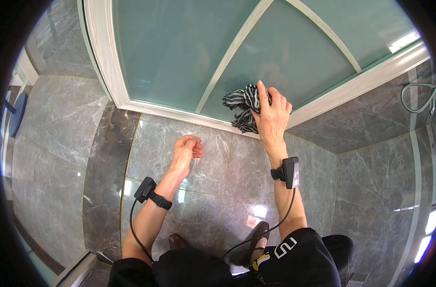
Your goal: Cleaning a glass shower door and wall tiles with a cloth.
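Note:
My right hand (273,115) grips a crumpled black-and-white striped cloth (246,101). It presses the cloth to the lower part of a frosted glass door (165,57), near the pale bottom rail of its frame. My index finger points up along the glass, and the other fingers wrap over the cloth; part of it is hidden under my palm. My left hand (185,150) hangs over the tiled floor, below and left of the cloth. Its fingers are curled in, with nothing visible in them. Each wrist carries a strapped black device with a cable.
Grey marbled tiles (213,162) cover the floor, with a darker stone strip (105,182) on the left. A tiled wall (371,115) meets the door frame at the right, where a grey hose loop (419,85) hangs. A round blue base (18,115) stands at the far left.

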Available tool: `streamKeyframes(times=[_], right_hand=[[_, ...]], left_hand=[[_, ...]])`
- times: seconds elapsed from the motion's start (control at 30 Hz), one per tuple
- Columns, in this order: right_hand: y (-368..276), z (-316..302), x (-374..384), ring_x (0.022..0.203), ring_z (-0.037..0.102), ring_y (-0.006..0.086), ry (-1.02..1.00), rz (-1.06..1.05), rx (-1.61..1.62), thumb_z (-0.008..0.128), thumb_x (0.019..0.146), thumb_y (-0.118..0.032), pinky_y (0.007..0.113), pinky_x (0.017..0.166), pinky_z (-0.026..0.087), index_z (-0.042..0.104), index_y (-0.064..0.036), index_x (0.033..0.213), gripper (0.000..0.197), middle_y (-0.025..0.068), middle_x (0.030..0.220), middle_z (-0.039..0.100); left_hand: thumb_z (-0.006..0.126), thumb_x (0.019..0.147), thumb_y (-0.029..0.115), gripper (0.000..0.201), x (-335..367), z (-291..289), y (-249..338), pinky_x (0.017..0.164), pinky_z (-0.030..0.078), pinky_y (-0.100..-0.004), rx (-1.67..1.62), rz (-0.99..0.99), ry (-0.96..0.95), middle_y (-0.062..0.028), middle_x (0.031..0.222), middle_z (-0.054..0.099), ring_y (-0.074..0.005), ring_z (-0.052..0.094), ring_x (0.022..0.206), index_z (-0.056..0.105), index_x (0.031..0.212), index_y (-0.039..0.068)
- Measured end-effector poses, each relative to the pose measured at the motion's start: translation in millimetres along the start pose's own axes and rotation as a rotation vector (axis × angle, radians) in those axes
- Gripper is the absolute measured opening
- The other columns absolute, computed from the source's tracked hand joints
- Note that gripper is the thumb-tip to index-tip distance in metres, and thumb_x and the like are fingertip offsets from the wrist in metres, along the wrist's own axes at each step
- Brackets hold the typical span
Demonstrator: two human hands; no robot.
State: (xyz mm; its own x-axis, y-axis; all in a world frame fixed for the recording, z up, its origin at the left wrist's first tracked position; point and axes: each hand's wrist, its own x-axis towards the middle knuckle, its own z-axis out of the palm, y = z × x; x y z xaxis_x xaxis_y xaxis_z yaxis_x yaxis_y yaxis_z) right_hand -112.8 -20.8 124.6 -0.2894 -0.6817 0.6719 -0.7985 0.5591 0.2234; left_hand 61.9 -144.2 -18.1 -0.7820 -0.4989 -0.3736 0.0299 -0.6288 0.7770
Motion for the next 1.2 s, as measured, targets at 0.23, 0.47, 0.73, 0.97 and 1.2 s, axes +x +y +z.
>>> streamKeyframes(times=[0.23,0.47,0.73,0.97,1.2], right_hand=[[-3,-4,2,0.096,0.052,0.0238,0.012,0.01,0.021,0.083,0.054,-0.011,0.039,0.079,0.039,0.051,-0.0171,0.13,0.083,0.0057,0.111,0.053],[20,-61,51,0.103,0.053,0.0318,0.317,0.112,0.312,0.078,0.058,-0.002,0.041,0.084,0.043,0.058,-0.0128,0.113,0.06,0.0123,0.109,0.057],[16,15,73,0.103,0.049,0.0277,0.702,-0.041,0.032,0.072,0.06,-0.005,0.039,0.083,0.037,0.064,-0.0132,0.101,0.043,0.01,0.108,0.051],[-48,136,-74,0.096,0.053,0.0165,0.038,-0.254,0.207,0.062,0.07,-0.014,0.038,0.085,0.037,0.065,-0.021,0.102,0.033,-0.002,0.109,0.056],[-91,133,-112,0.104,0.051,0.0219,-0.367,-0.002,0.46,0.057,0.074,-0.01,0.039,0.086,0.038,0.063,-0.0159,0.101,0.028,0.0007,0.113,0.056]], left_hand=[[0.047,0.089,0.013,0.018,-5,5,10,0.061,0.051,-0.0294,0.017,0.01,-0.033,-0.0093,0.08,0.059,-0.0162,0.058,0.068,0.058,0.094,-0.001],[0.047,0.089,0.014,0.019,-4,13,15,0.065,0.052,-0.0318,0.033,0.041,-0.104,-0.0097,0.083,0.059,-0.0177,0.059,0.072,0.058,0.096,-0.001],[0.046,0.09,0.012,0.018,9,22,10,0.065,0.052,-0.0316,0.024,-0.001,-0.092,-0.0096,0.082,0.06,-0.0174,0.059,0.073,0.057,0.096,-0.001],[0.047,0.091,0.012,0.015,20,3,-6,0.062,0.052,-0.0305,0.021,-0.038,-0.053,-0.0091,0.08,0.06,-0.0167,0.059,0.069,0.057,0.093,0.001],[0.046,0.091,0.013,0.016,18,-23,-7,0.057,0.051,-0.028,0.018,-0.052,0.081,-0.0077,0.076,0.059,-0.0148,0.058,0.063,0.057,0.091,0.001]])
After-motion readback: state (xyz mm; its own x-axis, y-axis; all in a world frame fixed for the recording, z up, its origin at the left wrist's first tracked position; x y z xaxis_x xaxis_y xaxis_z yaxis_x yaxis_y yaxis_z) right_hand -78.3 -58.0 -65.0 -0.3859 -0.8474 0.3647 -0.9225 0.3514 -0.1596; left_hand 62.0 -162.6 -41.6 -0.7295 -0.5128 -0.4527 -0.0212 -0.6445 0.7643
